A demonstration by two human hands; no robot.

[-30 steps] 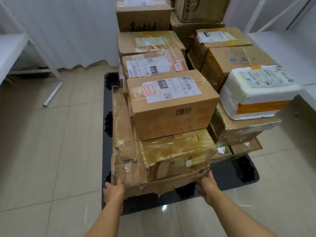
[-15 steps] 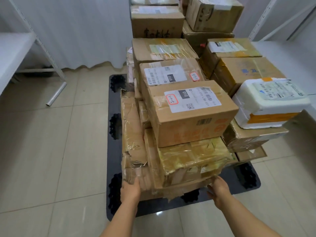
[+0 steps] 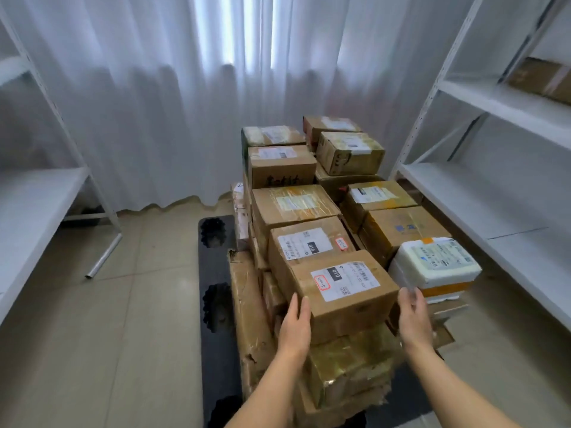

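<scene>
Right now the cardboard box [image 3: 343, 291] tops the front of a stack, with open air above it and on its left. A white foam box [image 3: 435, 267] sits near its right side, and another labelled box [image 3: 309, 242] touches it behind. The left hand [image 3: 295, 327] lies flat on its left face, fingers straight and together. The right hand [image 3: 414, 319] is at the right edge, fingers straight but blurred; contact unclear. The stack stands on a black pallet [image 3: 216, 273] on the tiled floor [image 3: 92, 335], with white shelves [image 3: 509, 196] at the right and a white curtain [image 3: 154, 103] behind. The box is brown and taped, with a white label marked 010 and a red-framed sticker. It rests on a crumpled taped box [image 3: 349, 366].
</scene>
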